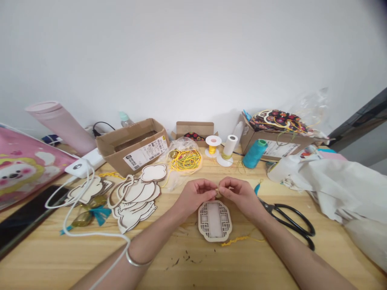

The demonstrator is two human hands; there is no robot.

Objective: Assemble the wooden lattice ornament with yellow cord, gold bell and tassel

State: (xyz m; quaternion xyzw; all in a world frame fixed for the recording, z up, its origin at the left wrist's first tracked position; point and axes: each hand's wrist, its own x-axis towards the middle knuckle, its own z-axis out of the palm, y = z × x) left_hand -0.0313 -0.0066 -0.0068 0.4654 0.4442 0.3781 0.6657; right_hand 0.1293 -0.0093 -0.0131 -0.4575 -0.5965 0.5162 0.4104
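Note:
My left hand (192, 196) and my right hand (238, 194) meet in mid-air above the table. Their fingertips pinch a small gold-yellow item (217, 192), mostly hidden by the fingers, and I cannot tell exactly what it is. Just below the hands lies a laser-cut wooden lattice frame (214, 221), and a short yellow braided cord (233, 240) lies near its lower right. Black-handled scissors (290, 219) lie right of my right forearm. A pile of cloud-shaped wooden cutouts (134, 199) lies left of my left hand.
A light wooden table (181, 257) holds open cardboard boxes, a bag of yellow cord, spools, and teal thread at the back. White cloth lies at the right. A white cable crosses my left forearm, and a white wall stands behind.

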